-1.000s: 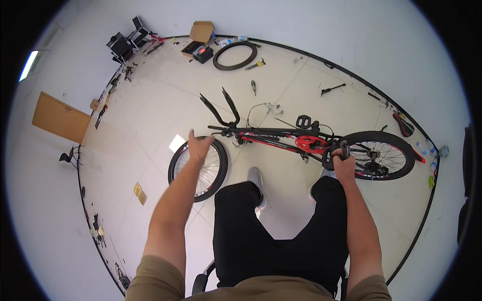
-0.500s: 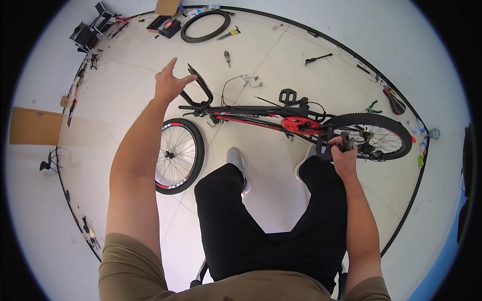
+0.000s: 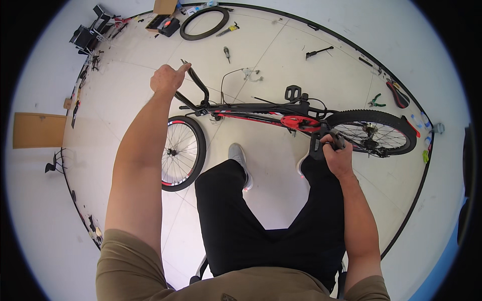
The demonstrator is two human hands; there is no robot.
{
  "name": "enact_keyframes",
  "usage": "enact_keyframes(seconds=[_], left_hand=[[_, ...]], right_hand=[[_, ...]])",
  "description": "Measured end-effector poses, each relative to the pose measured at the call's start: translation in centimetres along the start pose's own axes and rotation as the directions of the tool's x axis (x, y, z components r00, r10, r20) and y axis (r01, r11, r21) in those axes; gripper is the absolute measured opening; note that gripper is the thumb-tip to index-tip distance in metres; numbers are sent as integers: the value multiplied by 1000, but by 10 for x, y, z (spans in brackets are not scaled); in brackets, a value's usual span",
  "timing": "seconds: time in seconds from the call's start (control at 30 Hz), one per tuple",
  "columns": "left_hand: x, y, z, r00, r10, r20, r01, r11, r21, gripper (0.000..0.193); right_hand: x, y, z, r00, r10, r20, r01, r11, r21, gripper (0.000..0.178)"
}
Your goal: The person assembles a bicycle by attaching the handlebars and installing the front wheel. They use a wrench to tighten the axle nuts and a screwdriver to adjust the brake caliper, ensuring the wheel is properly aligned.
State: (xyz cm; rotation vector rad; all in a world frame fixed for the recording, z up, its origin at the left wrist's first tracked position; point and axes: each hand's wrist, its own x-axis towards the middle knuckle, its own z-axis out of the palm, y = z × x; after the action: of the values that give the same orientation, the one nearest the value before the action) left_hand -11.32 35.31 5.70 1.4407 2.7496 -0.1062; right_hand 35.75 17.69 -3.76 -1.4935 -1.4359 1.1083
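A: Entry one, main item?
B: Bicycle (image 3: 251, 108), black and red, on the floor before the person's feet; rear wheel (image 3: 370, 129) fitted at right, black fork (image 3: 200, 83) at left.

A: Hands?
B: Left hand (image 3: 168, 79): clenched on the outer end of the fork, arm stretched well forward. Right hand (image 3: 337, 154): closed around a dark object (image 3: 338, 141), kind not clear, beside the near pedal (image 3: 316, 145).

A: Obstructions?
B: One loose wheel (image 3: 172, 152), tyre on, just below the fork, its left edge hidden by the left forearm. The near pedal sits between the right hand and the right shoe (image 3: 303, 164).

A: Loose parts, far side?
B: One bare tyre (image 3: 201, 37). One yellow-handled tool (image 3: 228, 30), just beside the tyre. One short tool (image 3: 227, 53), nearer the fork. One silver brake part (image 3: 247, 74) with cable, beyond the frame. One black rod-shaped part (image 3: 319, 52), well apart.

A: Right side?
B: One black-and-red saddle (image 3: 398, 96); green-handled pliers (image 3: 376, 101) near it; one red curved piece (image 3: 410, 126), beside the rear wheel; one clear bottle (image 3: 438, 128) near the wall.

A: Upper left?
B: Cardboard box (image 3: 164, 7), black case (image 3: 169, 27), black chairs (image 3: 83, 38).
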Motion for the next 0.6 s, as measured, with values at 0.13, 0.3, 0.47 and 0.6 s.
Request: enact_keyframes(seconds=[0.13,0.3,0.47,0.6], left_hand=[[-4,3,-2,998,-50,-34,51,998,23,78],[-16,-1,8,1000,-15,-13,15,1000,27,82],[-16,-16,23,998,65,-3,-65,995,-79,77],[-14,-39,55,967,40,-251,-158,868,-470,72]], right_hand=[[3,11,2,990,-94,-101,98,995,35,13],[5,18,-2,991,-45,-127,63,989,136,12],[5,10,1,993,-100,-68,103,994,41,11],[0,6,4,980,-192,49,194,980,-34,18]])
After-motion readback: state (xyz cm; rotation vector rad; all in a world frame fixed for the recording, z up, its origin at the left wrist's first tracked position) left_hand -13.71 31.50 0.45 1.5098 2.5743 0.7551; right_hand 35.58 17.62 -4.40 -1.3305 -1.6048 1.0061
